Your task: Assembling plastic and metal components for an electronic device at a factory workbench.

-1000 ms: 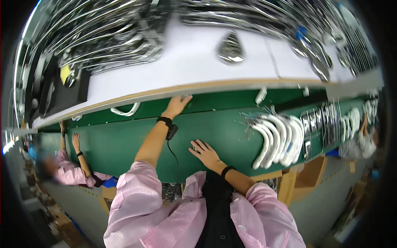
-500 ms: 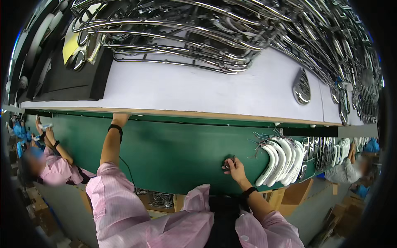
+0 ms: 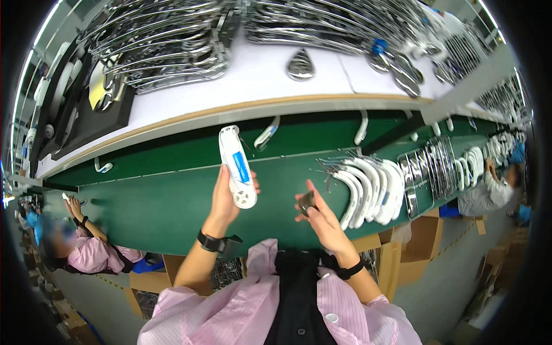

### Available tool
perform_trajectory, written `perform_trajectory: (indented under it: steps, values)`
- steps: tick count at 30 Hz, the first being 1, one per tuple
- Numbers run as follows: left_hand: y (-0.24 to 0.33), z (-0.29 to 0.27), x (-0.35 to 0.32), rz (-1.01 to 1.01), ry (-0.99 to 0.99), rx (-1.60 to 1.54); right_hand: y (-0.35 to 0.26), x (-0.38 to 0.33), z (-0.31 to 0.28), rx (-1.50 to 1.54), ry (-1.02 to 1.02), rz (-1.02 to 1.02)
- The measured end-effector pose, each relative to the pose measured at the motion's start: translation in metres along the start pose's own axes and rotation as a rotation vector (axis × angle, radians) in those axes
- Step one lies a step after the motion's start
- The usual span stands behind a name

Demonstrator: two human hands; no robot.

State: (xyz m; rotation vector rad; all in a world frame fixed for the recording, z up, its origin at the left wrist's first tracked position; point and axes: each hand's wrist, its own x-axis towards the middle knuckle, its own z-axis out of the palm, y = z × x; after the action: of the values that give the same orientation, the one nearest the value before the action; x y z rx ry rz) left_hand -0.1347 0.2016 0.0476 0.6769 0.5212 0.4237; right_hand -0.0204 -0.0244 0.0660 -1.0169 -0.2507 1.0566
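Observation:
Over the green bench, my left hand (image 3: 221, 195) is closed round a long white plastic housing (image 3: 227, 144) and holds it upright. A blue patch lies along its face, and its lower end is round with openings. To the right, my right hand (image 3: 325, 221) pinches a small dark, shiny piece (image 3: 307, 203) between thumb and fingers. Its exact kind is hard to make out. Close by on the right stands a row of curved white housings (image 3: 359, 192), with thin wires sticking out at their far ends.
Above the bench's far side runs a white shelf (image 3: 190, 100) with stacked chrome racks (image 3: 172, 52) and a teardrop-shaped chrome piece (image 3: 301, 65). A grey post (image 3: 466, 86) rises at the right. Wire-frame metal parts (image 3: 434, 167) stand beyond the housings. Co-workers sit at both sides.
My left hand has come back from under the shelf and now holds a white housing. My right hand has risen with its small piece. The view has shifted to the right.

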Motion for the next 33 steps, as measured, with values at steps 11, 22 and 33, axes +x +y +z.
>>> perform_trajectory:
  steps: [11, 22, 33]
  values:
    - [-0.074, 0.162, -0.084, 0.334, -0.266, 0.259, -0.072, -0.079, 0.010, -1.067, 0.292, -0.831]
    - [-0.087, 0.176, -0.101, 0.226, -0.366, 0.308, -0.077, -0.109, -0.007, -1.014, 0.296, -0.881]
    - [-0.083, 0.188, -0.110, 0.214, -0.439, 0.217, -0.079, -0.114, -0.014, -0.364, -0.176, -0.085]
